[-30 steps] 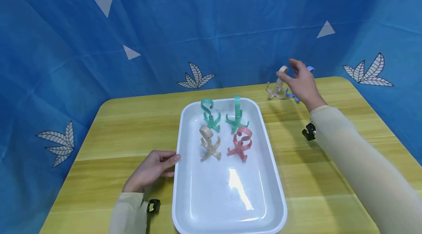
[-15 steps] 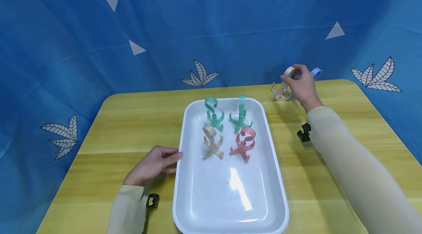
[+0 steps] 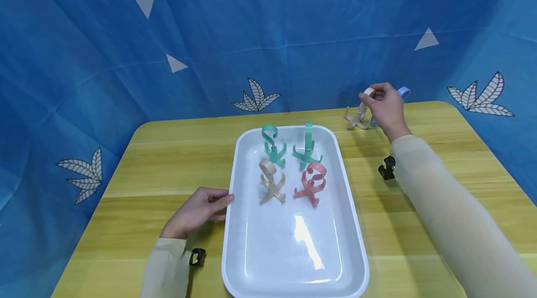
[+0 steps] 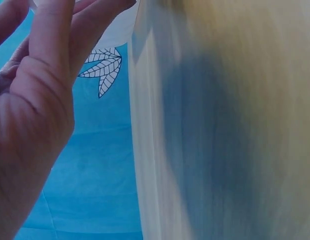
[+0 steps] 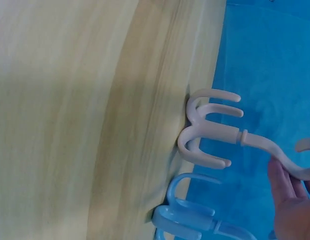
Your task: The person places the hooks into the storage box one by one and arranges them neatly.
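At the far right of the table my right hand pinches the curved top of a beige four-pronged hanging hook. In the right wrist view this beige hook stands prongs down on the wood, with my fingertips at its curved stem. Close beside it is a blue hook, partly hidden behind my hand in the head view. My left hand holds the left rim of a white tray, thumb over the edge. Two green hooks, a beige hook and a pink hook stand in the tray.
The wood-patterned table ends in rounded corners at the back. Blue cloth printed with leaves and triangles hangs behind it and along both sides. Black bands sit at both wrists.
My right hand has come down from above and closed its fingers on the beige hook's curved top. The left hand stays at the tray's rim. The head view has shifted slightly.
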Demonstrator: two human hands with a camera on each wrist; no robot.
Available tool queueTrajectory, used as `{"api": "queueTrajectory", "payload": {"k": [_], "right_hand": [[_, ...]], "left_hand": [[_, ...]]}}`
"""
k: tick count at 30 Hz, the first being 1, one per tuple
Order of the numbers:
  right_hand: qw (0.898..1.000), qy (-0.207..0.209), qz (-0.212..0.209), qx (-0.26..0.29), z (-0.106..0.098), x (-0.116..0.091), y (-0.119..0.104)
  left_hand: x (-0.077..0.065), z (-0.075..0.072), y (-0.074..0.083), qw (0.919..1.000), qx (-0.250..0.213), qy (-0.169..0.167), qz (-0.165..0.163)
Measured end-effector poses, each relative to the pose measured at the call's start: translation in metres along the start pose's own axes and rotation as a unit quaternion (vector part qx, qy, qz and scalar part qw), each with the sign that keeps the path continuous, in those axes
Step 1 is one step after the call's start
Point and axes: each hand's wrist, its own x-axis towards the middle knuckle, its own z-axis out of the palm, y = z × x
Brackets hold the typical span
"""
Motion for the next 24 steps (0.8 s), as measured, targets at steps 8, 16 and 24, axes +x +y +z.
{"api": "queueTrajectory", "payload": {"k": [8, 16, 24], "right_hand": [[1.0, -0.012, -0.004, -0.004, -0.003, 0.002, 0.003], [0.997, -0.052, -0.014, -0.048, -0.015, 0.0, -0.003], [0.995, -0.072, -0.035, -0.061, -0.019, -0.015, -0.012]], "left_hand": [[0.002, -0.001, -0.001, 1.0, 0.004, 0.001, -0.003], [0.005, -0.002, -0.002, 1.0, -0.009, -0.005, -0.002], [0.003, -0.003, -0.001, 0.9999, -0.012, -0.003, -0.009]]}}
